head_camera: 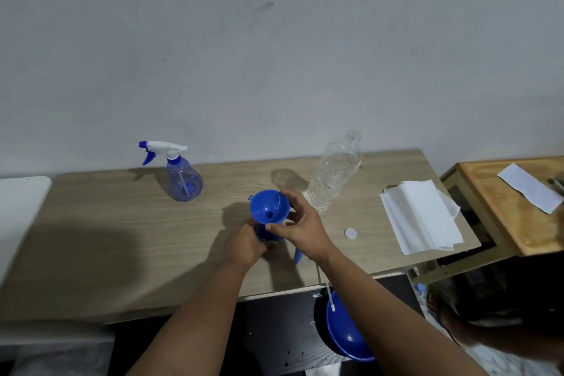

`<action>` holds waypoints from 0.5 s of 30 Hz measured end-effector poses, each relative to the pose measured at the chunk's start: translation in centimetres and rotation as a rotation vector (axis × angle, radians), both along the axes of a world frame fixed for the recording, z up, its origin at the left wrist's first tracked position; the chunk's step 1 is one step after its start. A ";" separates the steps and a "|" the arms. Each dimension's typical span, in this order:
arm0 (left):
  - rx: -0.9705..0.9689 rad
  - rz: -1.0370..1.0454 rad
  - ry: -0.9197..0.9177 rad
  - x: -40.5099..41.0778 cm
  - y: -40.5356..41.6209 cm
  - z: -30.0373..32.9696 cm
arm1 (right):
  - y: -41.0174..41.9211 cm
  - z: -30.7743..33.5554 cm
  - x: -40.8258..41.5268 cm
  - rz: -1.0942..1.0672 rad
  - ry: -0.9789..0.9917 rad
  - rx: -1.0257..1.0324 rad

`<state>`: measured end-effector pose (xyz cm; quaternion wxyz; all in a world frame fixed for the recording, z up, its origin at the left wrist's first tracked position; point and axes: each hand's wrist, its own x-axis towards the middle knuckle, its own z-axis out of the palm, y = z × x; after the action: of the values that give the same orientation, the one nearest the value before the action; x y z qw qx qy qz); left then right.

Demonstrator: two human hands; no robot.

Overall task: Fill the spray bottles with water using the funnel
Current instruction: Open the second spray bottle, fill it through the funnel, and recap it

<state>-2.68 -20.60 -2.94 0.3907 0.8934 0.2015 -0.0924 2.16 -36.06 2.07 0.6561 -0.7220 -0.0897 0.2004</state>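
My left hand [244, 246] grips the open spray bottle [265, 233], my right hand [300, 227] pinches the blue funnel [268, 207] seated in its neck — water bottle [334, 172] at one o'clock, second spray bottle [180, 175] at ten.

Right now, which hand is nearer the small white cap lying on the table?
Right. The right hand holds the blue funnel, with the white cap just to its right, apart from it. The left hand grips the bottle under the funnel, farther left.
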 end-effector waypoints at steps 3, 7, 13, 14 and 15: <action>0.026 -0.018 -0.008 0.1 0.0 -0.1 | -0.2 -0.2 -0.3 0.001 -0.002 0.013; 0.036 -0.037 -0.030 0.1 0.0 0.2 | -0.5 0.1 -0.7 -0.002 -0.010 0.002; 0.076 -0.057 0.003 -0.7 0.1 1.0 | -3.8 -0.7 -0.9 -0.275 -0.115 -0.119; 0.070 -0.054 -0.027 -1.1 0.1 1.4 | -4.7 -0.8 -1.0 -0.332 -0.113 -0.148; 0.061 -0.049 -0.045 -1.4 0.1 1.9 | -5.6 -0.9 -0.9 -0.386 -0.110 -0.174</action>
<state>-4.06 -20.46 -1.04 0.3654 0.9114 0.1733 -0.0755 1.22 -41.63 1.14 0.6118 -0.7894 0.0320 0.0383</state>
